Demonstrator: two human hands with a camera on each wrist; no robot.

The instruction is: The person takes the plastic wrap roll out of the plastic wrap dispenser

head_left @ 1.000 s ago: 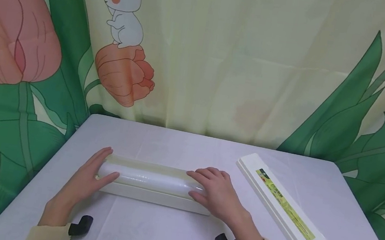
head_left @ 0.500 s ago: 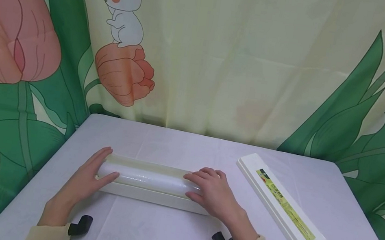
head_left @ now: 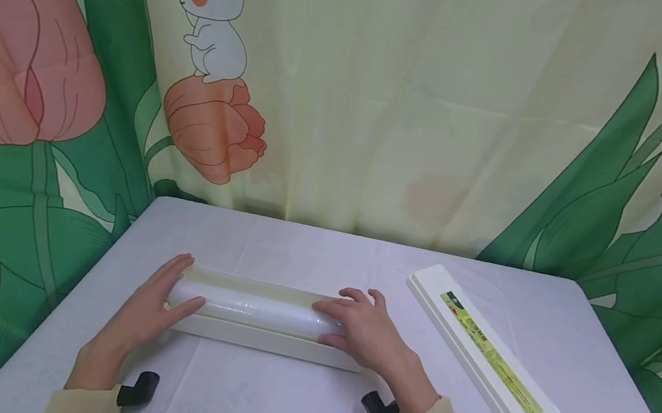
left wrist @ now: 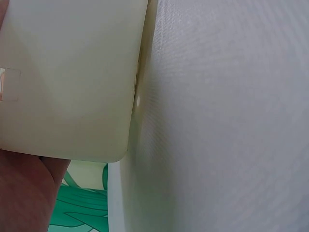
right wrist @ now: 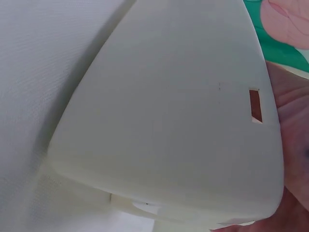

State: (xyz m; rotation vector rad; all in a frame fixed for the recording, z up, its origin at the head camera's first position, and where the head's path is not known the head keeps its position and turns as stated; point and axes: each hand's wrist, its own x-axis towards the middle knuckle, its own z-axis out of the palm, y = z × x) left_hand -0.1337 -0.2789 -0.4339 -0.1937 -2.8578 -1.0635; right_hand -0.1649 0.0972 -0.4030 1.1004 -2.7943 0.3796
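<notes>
A roll of cling film lies lengthwise in a long white box on the table. At the box's left end my left hand holds on, fingers at the back rim and thumb over the front of the roll. My right hand spans the right part of the roll with index finger and thumb, its other fingers raised. The left wrist view shows the box's end wall, the hand partly hidden behind it. In the right wrist view, skin shows through a small slot in the end wall.
To the right, a long white lid with a yellow-green label lies slantwise on the white-covered table. A curtain printed with flowers and a rabbit hangs behind the table's far edge. Black wrist mounts stick out near both sleeves.
My right hand has slid slightly left along the roll, and its rear fingers have lifted and spread. The left hand, box and lid have stayed put.
</notes>
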